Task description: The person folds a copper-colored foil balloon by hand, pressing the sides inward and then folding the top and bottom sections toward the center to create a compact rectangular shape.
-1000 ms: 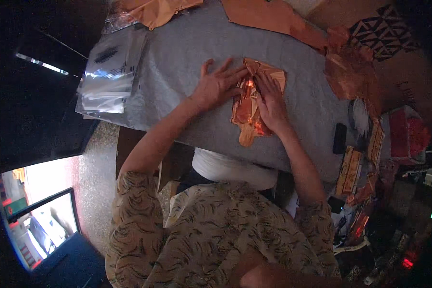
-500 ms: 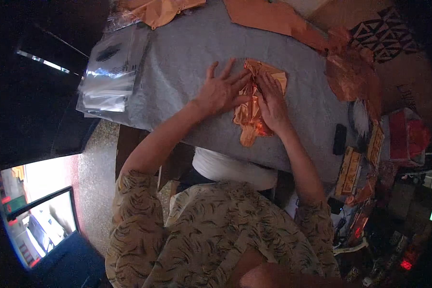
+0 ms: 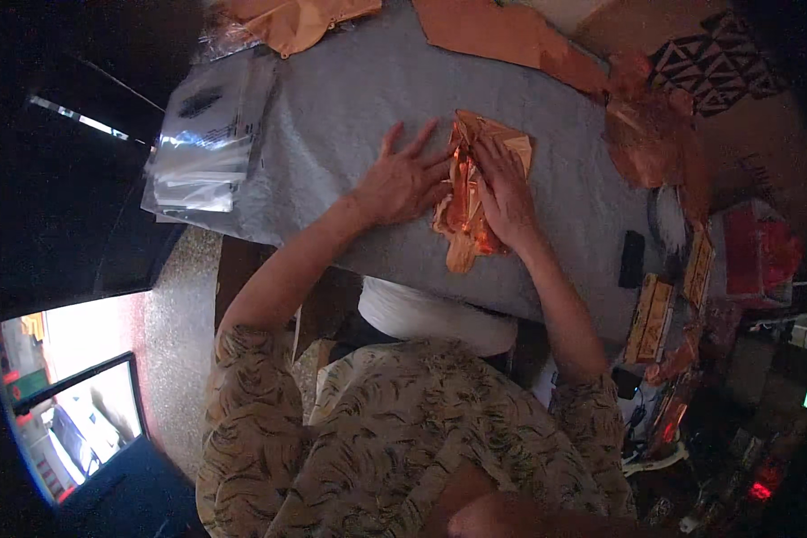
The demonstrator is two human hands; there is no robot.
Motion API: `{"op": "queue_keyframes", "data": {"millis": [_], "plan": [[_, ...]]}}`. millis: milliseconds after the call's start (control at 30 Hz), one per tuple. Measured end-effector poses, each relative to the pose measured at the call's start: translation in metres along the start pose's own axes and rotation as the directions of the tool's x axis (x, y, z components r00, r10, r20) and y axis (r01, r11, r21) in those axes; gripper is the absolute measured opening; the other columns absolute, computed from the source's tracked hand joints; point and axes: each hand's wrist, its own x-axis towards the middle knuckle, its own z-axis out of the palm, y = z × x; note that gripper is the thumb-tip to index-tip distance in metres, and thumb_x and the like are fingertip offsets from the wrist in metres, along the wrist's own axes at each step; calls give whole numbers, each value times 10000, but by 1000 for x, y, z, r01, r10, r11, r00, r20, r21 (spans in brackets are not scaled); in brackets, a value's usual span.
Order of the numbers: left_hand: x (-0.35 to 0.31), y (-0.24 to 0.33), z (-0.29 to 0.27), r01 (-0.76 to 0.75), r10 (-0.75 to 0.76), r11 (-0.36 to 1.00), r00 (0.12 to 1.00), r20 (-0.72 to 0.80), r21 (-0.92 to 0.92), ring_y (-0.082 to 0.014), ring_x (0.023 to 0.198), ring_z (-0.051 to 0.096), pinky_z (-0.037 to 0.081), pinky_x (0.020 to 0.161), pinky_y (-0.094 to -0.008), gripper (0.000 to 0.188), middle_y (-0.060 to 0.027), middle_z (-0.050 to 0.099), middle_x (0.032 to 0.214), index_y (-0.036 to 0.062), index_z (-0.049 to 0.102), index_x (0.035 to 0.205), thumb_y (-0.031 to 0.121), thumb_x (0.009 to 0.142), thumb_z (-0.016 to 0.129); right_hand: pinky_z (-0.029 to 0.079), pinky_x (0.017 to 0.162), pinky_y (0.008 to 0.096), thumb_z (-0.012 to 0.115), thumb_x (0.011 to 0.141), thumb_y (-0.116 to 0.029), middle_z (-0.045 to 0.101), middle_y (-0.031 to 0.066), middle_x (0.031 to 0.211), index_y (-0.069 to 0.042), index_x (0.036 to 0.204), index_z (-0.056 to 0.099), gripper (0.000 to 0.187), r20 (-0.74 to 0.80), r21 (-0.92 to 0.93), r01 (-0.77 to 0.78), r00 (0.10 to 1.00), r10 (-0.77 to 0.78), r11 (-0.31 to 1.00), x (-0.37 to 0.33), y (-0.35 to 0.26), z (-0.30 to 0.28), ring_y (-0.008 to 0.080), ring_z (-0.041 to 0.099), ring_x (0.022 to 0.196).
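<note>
A shiny copper-coloured foil piece (image 3: 463,235), which looks like a flat, uninflated foil balloon, lies creased and partly folded on the grey cloth. My right hand (image 3: 507,193) rests flat along its right half, fingers stretched out and pointing away from me. At the left edge, my left hand (image 3: 402,186) has its fingers spread; the fingertips nearest the foil touch its margin, while the others lie over the cloth. Neither hand grips the foil. My right hand hides part of its middle.
Grey cloth (image 3: 350,99) covers the table. Clear plastic bags (image 3: 208,134) lie at left. More copper foil (image 3: 300,22) is at the far edge, with an orange sheet (image 3: 502,40) beside it. At right are crumpled foil (image 3: 646,134), a dark object (image 3: 632,258) and patterned strips (image 3: 650,318).
My left hand has drawn slightly left and toward me, off the foil's upper middle, exposing more of the creased left side. My right hand stays almost in place.
</note>
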Motion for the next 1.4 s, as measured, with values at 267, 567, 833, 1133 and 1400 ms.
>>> {"op": "queue_keyframes", "data": {"millis": [267,567,833,1133,1400], "plan": [[-2,-3,6,0,-4,997,998,-60,-71,-366,1594,141,70,1214,-713,524,2,434,1628,221,587,1460,511,1031,508,136,1286,518,444,1071,-484,358,176,1650,-84,1594,389,660,-5,82,19,1000,-18,996,1,-8,-9,375,268,1553],[2,0,-12,-26,27,991,1000,13,-130,-366,1600,120,56,1190,-749,436,39,462,1607,248,634,1410,453,1041,526,117,1280,540,242,1100,-586,340,150,1668,-137,1584,438,689,37,148,-29,999,24,989,2,-2,-5,383,237,1563],[-5,1,-7,-83,78,993,995,-66,-81,-285,1594,177,68,1221,-703,410,82,559,1522,276,650,1377,468,1036,527,135,1277,542,319,1128,-474,348,138,1664,-190,1575,467,550,32,39,-7,999,6,999,0,-2,-1,379,242,1563],[-6,-2,-3,-95,88,985,994,-57,-144,-307,1600,154,68,1206,-727,384,67,613,1455,245,698,1316,453,1017,576,167,1275,525,356,1132,-413,348,131,1666,-159,1541,510,505,38,37,-9,999,8,999,0,0,0,384,256,1557],[-8,-4,-6,-162,145,976,982,-124,-143,-255,1588,209,97,1220,-691,359,85,663,1382,279,738,1255,490,995,609,261,1250,493,485,1104,-275,443,145,1609,-121,1497,557,428,39,-7,-21,999,21,1000,0,-5,-2,374,332,1530]]}}
